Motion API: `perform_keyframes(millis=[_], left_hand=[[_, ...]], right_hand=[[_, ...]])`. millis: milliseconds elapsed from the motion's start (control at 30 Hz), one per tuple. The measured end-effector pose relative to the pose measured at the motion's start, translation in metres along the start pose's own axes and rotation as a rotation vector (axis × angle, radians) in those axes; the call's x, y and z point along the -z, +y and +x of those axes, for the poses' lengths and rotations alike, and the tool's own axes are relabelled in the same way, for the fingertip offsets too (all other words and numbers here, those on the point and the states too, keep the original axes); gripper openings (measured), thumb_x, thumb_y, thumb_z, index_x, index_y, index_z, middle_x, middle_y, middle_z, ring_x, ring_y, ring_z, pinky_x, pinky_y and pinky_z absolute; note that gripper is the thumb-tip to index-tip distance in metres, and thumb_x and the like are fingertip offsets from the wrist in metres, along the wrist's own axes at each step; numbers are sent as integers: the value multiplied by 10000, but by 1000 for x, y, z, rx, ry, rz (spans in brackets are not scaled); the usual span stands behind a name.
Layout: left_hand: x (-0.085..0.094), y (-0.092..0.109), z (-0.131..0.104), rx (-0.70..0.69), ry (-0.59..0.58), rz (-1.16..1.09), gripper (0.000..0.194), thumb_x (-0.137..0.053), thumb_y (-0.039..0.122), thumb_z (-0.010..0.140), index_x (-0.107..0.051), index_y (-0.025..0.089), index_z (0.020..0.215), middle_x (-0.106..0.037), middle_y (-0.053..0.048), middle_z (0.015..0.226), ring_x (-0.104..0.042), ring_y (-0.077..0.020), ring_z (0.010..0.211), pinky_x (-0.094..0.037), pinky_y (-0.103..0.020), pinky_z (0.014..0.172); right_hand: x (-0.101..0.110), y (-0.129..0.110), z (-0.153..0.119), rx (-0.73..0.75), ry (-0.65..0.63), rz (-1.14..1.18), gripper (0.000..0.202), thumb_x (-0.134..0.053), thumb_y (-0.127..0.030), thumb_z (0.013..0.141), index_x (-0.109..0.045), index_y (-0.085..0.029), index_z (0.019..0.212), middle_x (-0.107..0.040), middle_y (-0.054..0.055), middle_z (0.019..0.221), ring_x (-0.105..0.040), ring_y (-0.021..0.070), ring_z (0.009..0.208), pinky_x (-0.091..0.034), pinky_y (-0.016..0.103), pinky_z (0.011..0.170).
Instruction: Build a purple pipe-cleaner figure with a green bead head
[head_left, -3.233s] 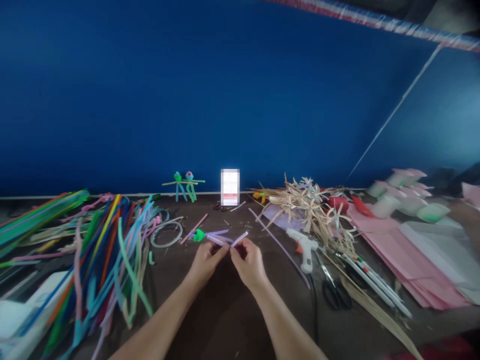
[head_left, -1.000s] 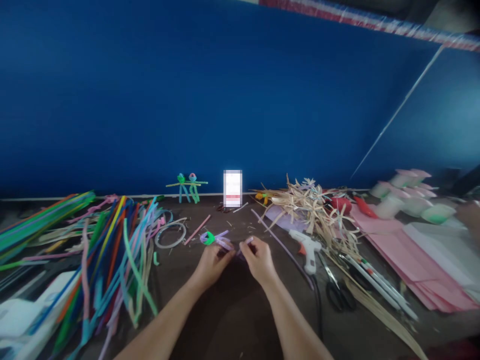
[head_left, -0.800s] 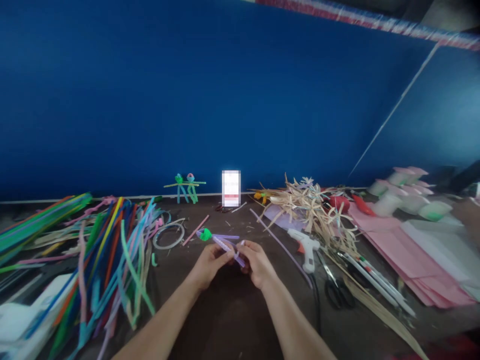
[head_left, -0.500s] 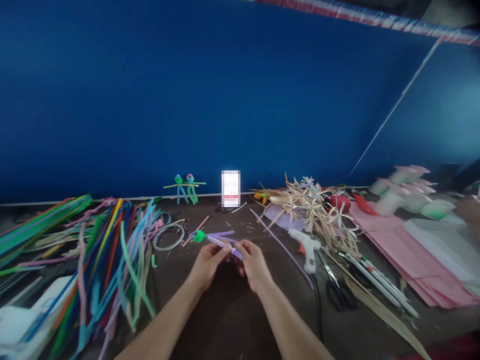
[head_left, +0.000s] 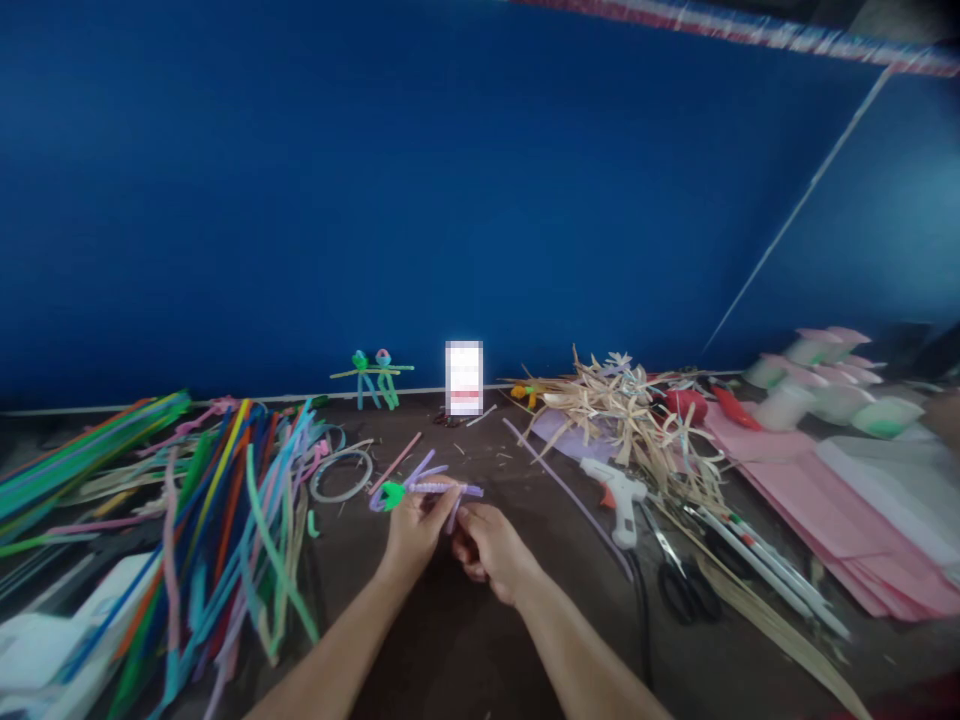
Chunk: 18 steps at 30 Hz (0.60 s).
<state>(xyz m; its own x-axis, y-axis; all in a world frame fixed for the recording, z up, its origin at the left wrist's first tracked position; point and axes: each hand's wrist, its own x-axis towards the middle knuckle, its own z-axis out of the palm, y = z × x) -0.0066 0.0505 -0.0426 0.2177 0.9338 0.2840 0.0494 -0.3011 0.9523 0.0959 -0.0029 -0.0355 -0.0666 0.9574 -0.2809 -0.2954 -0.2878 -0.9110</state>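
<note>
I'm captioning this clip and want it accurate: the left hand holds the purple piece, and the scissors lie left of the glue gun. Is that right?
Not quite: the scissors lie right of the glue gun, as the head view shows. The left hand does hold the purple piece.

The left hand's grip point(head_left: 414, 530) pinches a purple-and-green pipe-cleaner piece point(head_left: 431, 488); the right hand's grip point(head_left: 493, 550) is at its downward strand point(head_left: 453, 514). 2 pipe-cleaner figures point(head_left: 360, 360) stand by the blue wall point(head_left: 450, 180); a glue gun point(head_left: 624, 503) lies beside scissors point(head_left: 675, 575) on the worktop point(head_left: 457, 650).
</note>
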Motion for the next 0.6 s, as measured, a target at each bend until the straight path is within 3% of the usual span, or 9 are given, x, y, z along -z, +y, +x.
perform_keyframes(millis=[133,300,467,600], left_hand=[[0,-2,2,8,80,22,149,-576,298,695,-595,151,701,-597,-8,632,-556,-150,597,-446,-249,582],[1,-2,3,41,115,21,164,-565,310,708,-572,147,692,-563,4,616,-521,-131,572,-421,-230,546],[1,-3,4,25,108,10,145,-570,286,703,-560,155,641,-496,36,517,-464,-111,496,-386,-219,499],[1,-3,4,62,91,-63,134,-590,281,684,-563,151,671,-490,43,521,-451,-105,493,-372,-209,484]], right_hand=[[0,-4,-3,60,-14,89,280,-505,-423,723,-442,-172,617,-415,-91,390,-247,15,259,-147,145,265],[2,-4,-3,135,13,12,258,-608,-321,643,-399,-183,579,-374,-113,398,-251,10,265,-159,148,272],[5,-5,0,316,158,-32,198,-524,-275,696,-383,-192,584,-316,-111,406,-243,30,321,-166,159,317],[7,-7,-2,546,342,-331,140,-522,-248,711,-439,-180,621,-355,-78,495,-330,59,427,-278,175,408]])
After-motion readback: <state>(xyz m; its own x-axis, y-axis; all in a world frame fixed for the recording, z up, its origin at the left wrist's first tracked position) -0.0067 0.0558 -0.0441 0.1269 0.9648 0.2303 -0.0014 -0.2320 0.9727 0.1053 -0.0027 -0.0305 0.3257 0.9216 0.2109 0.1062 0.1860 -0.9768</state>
